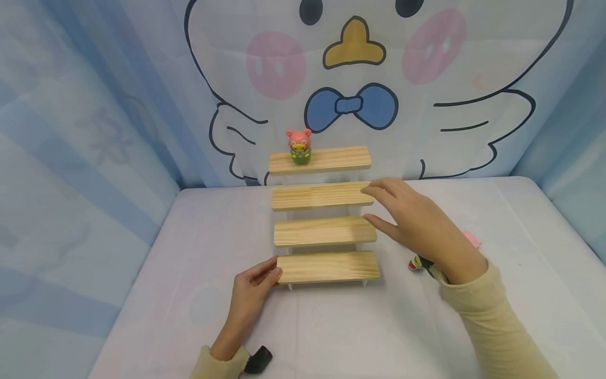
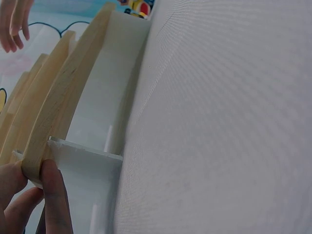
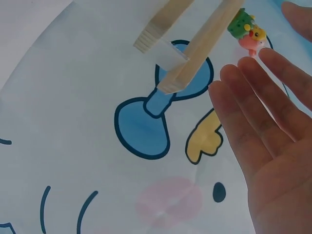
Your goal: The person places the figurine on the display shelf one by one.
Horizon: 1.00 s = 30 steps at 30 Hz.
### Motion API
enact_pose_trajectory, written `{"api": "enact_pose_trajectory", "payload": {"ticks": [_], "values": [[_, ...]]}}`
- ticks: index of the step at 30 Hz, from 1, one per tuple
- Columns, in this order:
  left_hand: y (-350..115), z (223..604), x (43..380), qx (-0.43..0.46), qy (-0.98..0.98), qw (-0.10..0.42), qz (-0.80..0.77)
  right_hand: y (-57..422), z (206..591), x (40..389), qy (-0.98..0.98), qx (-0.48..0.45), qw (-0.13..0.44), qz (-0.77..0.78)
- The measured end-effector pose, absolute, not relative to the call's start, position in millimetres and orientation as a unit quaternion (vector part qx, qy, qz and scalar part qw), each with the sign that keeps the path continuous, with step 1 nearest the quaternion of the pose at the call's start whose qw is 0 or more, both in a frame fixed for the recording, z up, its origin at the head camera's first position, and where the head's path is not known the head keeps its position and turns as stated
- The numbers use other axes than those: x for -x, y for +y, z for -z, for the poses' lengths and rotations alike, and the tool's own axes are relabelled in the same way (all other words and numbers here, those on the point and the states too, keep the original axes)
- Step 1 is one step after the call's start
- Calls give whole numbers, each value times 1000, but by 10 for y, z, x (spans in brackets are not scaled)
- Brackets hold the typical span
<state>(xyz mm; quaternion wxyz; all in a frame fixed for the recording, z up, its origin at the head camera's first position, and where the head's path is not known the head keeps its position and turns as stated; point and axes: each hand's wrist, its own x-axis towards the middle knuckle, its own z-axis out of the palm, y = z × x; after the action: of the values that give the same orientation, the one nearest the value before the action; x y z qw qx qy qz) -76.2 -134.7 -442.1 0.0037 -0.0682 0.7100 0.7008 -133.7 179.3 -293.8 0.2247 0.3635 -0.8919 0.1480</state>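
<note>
A four-step wooden display stand (image 1: 326, 231) with white supports stands on the table. My left hand (image 1: 253, 289) pinches the left end of its lowest board (image 1: 329, 267); in the left wrist view the fingers (image 2: 56, 195) grip that board's end from both faces. On the top board sits a small pink-and-green figurine (image 1: 300, 147) with a yellow bill, shown upside down in the right wrist view. My right hand (image 1: 412, 216) hovers by the right ends of the two middle boards, fingers extended, thumb apart, holding nothing.
Right of the stand, a small red-and-yellow toy (image 1: 415, 263) and a pink thing (image 1: 472, 239) are partly hidden by the right forearm. A white cloth covers the table (image 1: 213, 221). Behind hangs a printed curtain (image 1: 350, 105) with a cartoon duck; another blue curtain (image 1: 80, 158) is at left.
</note>
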Motion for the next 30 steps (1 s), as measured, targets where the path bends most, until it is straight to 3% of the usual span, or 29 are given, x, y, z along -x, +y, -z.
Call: {"api": "enact_pose_trajectory", "payload": {"ticks": [30], "values": [[-1350, 4436, 764, 73, 718, 5, -692, 2196, 3259, 1104, -915, -335, 192, -114]]}}
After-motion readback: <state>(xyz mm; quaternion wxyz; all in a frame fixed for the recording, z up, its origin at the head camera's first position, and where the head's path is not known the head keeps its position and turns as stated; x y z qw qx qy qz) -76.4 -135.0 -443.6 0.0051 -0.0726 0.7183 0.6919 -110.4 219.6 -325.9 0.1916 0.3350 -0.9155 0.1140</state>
